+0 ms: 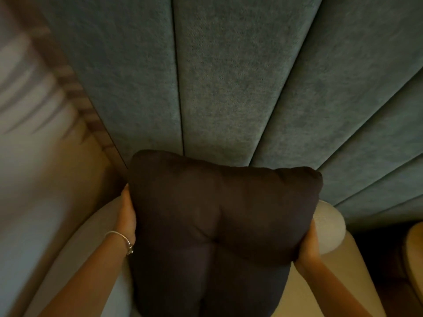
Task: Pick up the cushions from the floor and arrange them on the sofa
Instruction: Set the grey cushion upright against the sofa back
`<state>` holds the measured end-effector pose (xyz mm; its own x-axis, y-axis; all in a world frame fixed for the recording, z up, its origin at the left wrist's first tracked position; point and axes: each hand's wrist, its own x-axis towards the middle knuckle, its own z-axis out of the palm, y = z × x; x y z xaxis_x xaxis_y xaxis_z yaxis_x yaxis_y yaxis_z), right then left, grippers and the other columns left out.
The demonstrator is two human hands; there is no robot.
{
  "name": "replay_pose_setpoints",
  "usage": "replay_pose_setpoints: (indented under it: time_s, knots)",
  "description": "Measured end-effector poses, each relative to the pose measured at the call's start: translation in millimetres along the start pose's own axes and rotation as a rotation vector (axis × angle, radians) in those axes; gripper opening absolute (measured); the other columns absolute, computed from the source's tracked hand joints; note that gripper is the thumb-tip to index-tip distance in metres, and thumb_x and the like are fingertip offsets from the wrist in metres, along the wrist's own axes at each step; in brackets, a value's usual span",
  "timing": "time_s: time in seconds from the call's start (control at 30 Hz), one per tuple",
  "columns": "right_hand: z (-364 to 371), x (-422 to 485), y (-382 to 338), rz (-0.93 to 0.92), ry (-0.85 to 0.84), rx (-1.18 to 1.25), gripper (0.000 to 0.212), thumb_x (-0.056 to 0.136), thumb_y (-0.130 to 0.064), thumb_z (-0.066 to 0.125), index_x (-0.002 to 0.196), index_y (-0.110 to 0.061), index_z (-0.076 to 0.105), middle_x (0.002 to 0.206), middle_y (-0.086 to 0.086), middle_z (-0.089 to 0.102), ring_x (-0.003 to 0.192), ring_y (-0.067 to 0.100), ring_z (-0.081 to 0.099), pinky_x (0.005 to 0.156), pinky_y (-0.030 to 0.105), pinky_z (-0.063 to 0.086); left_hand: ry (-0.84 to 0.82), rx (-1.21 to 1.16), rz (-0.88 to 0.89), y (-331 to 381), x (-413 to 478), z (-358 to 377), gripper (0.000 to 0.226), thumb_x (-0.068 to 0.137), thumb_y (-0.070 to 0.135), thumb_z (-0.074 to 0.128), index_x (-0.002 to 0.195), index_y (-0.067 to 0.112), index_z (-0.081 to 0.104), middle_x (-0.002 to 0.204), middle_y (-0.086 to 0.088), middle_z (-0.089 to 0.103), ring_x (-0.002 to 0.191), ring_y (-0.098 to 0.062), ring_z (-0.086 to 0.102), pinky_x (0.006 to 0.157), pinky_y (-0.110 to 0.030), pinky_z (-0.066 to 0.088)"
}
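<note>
Both bare forearms reach forward, the left hand and right hand pressed flat against opposite sides of a dark cushion; a thin bracelet circles the left wrist.

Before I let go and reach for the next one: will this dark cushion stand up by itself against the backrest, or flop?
Probably soft and floppy: the dark cushion creases down its middle and bulges where the left hand and right hand press its sides. It looks light, held by its edges alone. Leaning on the beige sofa, it would likely slump rather than stand stiffly.
</note>
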<state>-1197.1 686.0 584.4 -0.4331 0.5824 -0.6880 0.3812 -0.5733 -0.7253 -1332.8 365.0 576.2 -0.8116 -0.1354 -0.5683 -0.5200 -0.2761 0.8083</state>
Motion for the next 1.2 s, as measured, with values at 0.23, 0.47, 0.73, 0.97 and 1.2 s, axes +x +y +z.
replay_pose_setpoints:
  time_s: [0.23, 0.47, 0.73, 0.97, 1.2]
  knots:
    - [-6.1, 7.5, 10.1, -0.009, 0.045, -0.056, 0.064, 0.086, -0.065, 0.037, 0.128, -0.019, 0.052, 0.123, 0.003, 0.054, 0.125, 0.029, 0.044, 0.108, 0.046, 0.032, 0.062, 0.033, 0.076, -6.1, -4.3, -1.2, 0.055, 0.09, 0.058, 0.029, 0.123, 0.024, 0.055, 0.118, 0.002, 0.058, 0.106, -0.017, 0.053, 0.093, -0.031, 0.039]
    - [-17.9, -1.2, 2.7, -0.095, -0.006, -0.297, 0.06, 0.093, -0.057, 0.027, 0.138, -0.02, 0.041, 0.144, 0.011, 0.044, 0.132, 0.032, 0.038, 0.109, 0.047, 0.03, 0.212, 0.345, 0.139, -20.0, -18.4, -7.4, 0.048, 0.099, 0.032, 0.025, 0.133, 0.004, 0.045, 0.137, -0.018, 0.049, 0.125, -0.036, 0.044, 0.099, -0.039, 0.034]
    - [-65.0, -65.5, -10.0, -0.361, -0.115, -0.262, 0.019, 0.096, -0.015, 0.042, 0.092, -0.016, 0.06, 0.094, 0.008, 0.066, 0.088, 0.022, 0.063, 0.076, 0.031, 0.049, 0.125, 0.5, 0.376, 14.5, -89.9, -18.0, 0.036, 0.089, 0.001, 0.046, 0.125, 0.002, 0.054, 0.122, -0.013, 0.057, 0.114, -0.034, 0.053, 0.087, -0.036, 0.039]
    - [-139.1, -143.7, 14.1, -0.386, -0.307, -0.379, 0.025, 0.095, -0.014, 0.043, 0.09, -0.016, 0.067, 0.059, -0.005, 0.06, 0.057, 0.009, 0.057, 0.055, 0.023, 0.041, -0.074, 0.577, 0.437, -14.2, -190.1, -19.1, 0.017, 0.09, 0.005, 0.049, 0.095, 0.007, 0.065, 0.081, -0.008, 0.065, 0.082, -0.023, 0.062, 0.068, -0.027, 0.041]
    - [-211.5, -235.9, 28.7, -0.396, -0.279, -0.301, 0.023, 0.093, -0.015, 0.047, 0.085, -0.019, 0.068, 0.047, -0.009, 0.052, 0.047, 0.004, 0.052, 0.045, 0.018, 0.038, -0.429, 0.716, 0.422, -26.6, -297.2, -16.2, 0.021, 0.09, 0.014, 0.051, 0.081, 0.023, 0.068, 0.052, 0.003, 0.053, 0.055, -0.009, 0.057, 0.06, -0.019, 0.044]
